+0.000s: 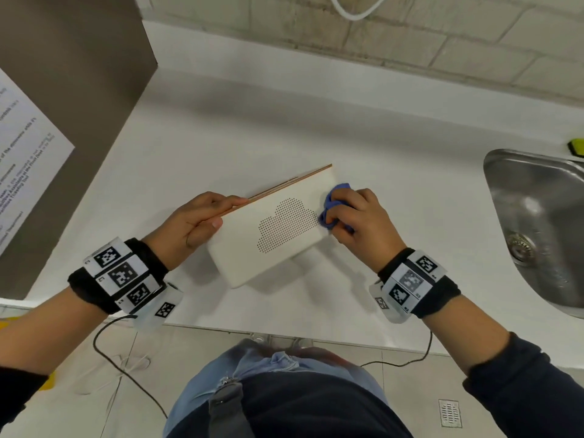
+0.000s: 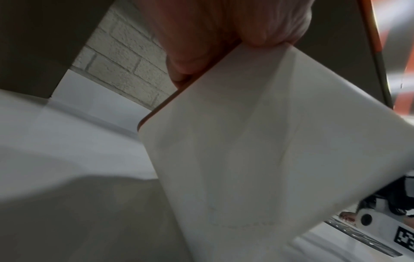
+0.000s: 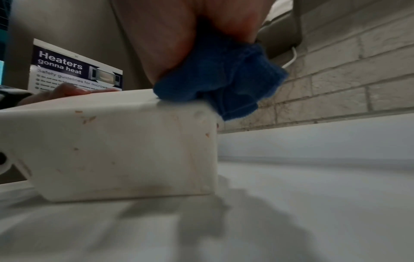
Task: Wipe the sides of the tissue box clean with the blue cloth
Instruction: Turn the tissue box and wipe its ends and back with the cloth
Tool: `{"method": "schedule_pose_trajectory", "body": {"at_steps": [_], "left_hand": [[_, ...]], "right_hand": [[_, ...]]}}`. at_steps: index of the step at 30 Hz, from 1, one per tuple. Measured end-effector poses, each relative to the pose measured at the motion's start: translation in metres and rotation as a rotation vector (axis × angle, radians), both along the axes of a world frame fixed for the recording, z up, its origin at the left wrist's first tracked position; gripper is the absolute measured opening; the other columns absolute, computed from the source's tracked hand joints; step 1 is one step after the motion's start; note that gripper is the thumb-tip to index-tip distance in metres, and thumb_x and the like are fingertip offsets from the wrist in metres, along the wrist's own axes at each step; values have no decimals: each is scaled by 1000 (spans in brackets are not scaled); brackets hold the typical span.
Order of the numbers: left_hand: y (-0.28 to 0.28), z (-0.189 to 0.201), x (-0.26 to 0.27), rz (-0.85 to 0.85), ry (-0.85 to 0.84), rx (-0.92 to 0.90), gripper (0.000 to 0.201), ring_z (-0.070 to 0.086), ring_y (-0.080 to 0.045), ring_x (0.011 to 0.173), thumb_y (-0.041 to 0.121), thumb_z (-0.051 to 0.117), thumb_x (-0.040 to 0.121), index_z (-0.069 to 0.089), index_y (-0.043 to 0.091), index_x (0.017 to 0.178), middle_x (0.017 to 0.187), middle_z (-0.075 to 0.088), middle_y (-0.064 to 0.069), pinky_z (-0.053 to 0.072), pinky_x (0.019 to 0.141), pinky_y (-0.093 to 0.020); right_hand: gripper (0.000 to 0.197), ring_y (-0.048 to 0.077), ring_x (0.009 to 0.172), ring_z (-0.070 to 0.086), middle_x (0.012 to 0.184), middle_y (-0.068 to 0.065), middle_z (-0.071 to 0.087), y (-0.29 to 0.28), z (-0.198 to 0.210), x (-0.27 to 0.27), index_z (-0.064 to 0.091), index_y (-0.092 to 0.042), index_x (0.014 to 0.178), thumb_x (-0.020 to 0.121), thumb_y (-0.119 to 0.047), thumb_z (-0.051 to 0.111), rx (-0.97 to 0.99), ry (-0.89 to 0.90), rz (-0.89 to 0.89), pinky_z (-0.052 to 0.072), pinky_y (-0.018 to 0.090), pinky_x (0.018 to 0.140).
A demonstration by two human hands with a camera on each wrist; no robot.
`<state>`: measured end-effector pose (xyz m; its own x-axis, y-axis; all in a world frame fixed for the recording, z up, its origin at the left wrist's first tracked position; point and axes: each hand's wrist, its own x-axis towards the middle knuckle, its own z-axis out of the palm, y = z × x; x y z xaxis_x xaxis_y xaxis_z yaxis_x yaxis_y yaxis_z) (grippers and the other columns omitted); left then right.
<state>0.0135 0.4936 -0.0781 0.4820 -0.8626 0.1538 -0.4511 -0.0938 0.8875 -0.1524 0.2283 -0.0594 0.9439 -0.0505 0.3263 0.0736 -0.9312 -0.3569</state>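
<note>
A white tissue box [image 1: 275,235] with a dotted cloud pattern lies on its side on the white counter [image 1: 284,121], its wooden lid edge facing away from me. My left hand [image 1: 202,222] grips the box's left end, thumb on the upward face and fingers over the lid edge. My right hand [image 1: 360,219] holds the bunched blue cloth [image 1: 331,203] against the right end of that face. In the right wrist view the cloth [image 3: 224,78] sits on the box's top corner, and the near end [image 3: 123,150] shows small brownish marks. The left wrist view shows the box [image 2: 257,141] close up under my fingers [image 2: 224,35].
A steel sink [image 1: 537,216] is sunk into the counter at the right, with a yellow-green sponge [image 1: 576,147] behind it. A brown cabinet panel [image 1: 63,90] carrying a printed notice [image 1: 25,172] stands at the left. A brick wall runs along the back.
</note>
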Motion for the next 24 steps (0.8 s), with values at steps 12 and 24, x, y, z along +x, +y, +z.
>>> {"method": "schedule_pose_trajectory", "body": {"at_steps": [12,24], "left_hand": [[0,13,7,-139,-292,168,42,40,2,108,64,36,83,37,58,125,111,41,22,26,95,-5],[-5,21,16,-98,-221,161,37,42,3,111,45,35,86,46,53,120,114,43,25,27,95,-2]], "right_hand": [[19,32,74,58,92,12,60,-12,20,-45,63,-7,86,70,4,67,-26,140,-208,50,36,60],[17,31,102,42,118,16,54,31,-16,3,60,-19,103,88,-18,51,207,-172,-240,27,25,89]]}}
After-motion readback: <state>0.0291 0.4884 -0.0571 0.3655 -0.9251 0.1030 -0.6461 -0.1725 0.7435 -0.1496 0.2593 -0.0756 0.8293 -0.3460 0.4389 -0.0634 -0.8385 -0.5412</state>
